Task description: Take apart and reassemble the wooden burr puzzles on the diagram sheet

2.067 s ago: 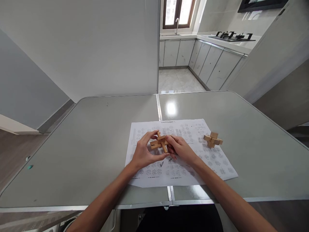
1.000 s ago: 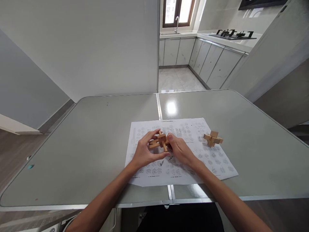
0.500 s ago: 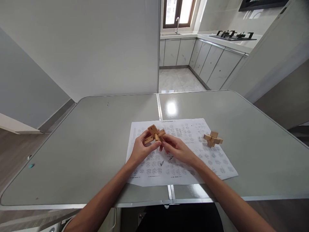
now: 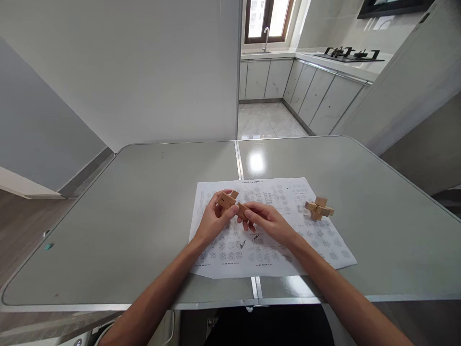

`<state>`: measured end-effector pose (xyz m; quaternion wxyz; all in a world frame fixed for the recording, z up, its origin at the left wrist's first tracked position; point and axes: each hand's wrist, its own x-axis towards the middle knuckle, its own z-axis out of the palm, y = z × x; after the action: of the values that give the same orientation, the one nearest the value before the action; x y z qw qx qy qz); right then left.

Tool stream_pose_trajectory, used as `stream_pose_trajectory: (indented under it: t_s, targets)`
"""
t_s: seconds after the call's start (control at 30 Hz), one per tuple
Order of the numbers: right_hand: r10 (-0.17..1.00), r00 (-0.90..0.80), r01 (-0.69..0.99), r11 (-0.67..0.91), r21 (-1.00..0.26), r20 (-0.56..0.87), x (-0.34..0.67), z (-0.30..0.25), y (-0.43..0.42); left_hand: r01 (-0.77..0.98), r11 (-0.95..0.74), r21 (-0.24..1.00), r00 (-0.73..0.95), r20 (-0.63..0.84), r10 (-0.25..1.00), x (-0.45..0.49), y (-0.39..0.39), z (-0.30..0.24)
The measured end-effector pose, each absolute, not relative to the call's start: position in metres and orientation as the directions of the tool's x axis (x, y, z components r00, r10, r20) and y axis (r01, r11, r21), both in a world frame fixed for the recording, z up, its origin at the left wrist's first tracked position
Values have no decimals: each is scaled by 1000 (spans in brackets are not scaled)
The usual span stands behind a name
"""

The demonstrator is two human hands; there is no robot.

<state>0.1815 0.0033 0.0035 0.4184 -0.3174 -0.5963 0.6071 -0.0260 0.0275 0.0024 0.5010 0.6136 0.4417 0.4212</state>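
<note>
Turned over since the earlier frames, the wooden burr puzzle (image 4: 228,200) no longer shows its spread cross of bars. It sits as a tighter block pinched in the left hand (image 4: 212,220), lifted just above the printed instruction sheet (image 4: 317,240). The right hand (image 4: 269,222) grips one bar (image 4: 242,210) at the puzzle's side between thumb and fingertips. Whether that bar is seated or free I cannot tell. It looks like one piece is being worked. A second, assembled burr puzzle (image 4: 319,208) rests on the sheet to the right, well apart.
</note>
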Motion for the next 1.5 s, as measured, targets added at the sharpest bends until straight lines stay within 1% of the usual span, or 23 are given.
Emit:
stream_pose_trajectory:
  t_s: [0.1, 0.2, 0.3, 0.47, 0.57, 0.67, 0.73, 0.83, 0.93, 1.03, 1.17, 1.4, 1.5]
  targets:
    - [909, -410, -190, 1, -982, 80, 185, 2, 5, 122, -131, 984, 314, 87, 945, -25, 27, 1]
    - [929, -367, -264, -59, -963, 44, 188, 1, 7, 140, -126, 982, 362, 67, 930, -25, 27, 1]
    - [937, -349, -338, -113, -934, 13, 190, 3, 8, 168, -88, 982, 359, 22, 933, -24, 27, 0]
    - [928, -370, -382, -199, -903, -48, 193, 7, 8, 184, -37, 982, 320, -24, 947, -24, 25, 1]
    - [944, -328, -429, -186, -884, -39, 195, 7, 9, 152, -6, 988, 266, -35, 963, -23, 26, 1]
    - [985, -169, -434, -95, -896, -22, 194, 4, 12, 83, 33, 996, 194, -48, 980, -23, 30, -1]
    - [999, -36, -353, -20, -935, -8, 193, 1, 13, 26, 48, 999, 144, -51, 988, -22, 32, -3]
    - [994, 91, -93, 61, -994, 52, 189, -5, 14, -46, 44, 998, 105, -39, 994, -22, 35, -5]
    - [984, 112, 200, 112, -973, 136, 184, -10, 12, -55, 13, 998, 109, -7, 994, -22, 35, -5]
    - [973, 81, 385, 171, -907, 217, 181, -14, 12, -24, -10, 1000, 133, 13, 991, -22, 34, -4]
    - [956, 25, 487, 245, -838, 294, 180, -21, 13, -26, -17, 1000, 161, 21, 987, -23, 34, -6]
    - [939, -65, 533, 318, -784, 336, 179, -30, 13, -10, -5, 1000, 109, 6, 994, -22, 33, -5]
    - [924, -95, 565, 356, -745, 369, 178, -31, 13, -43, 11, 999, 144, -5, 990, -21, 32, -4]
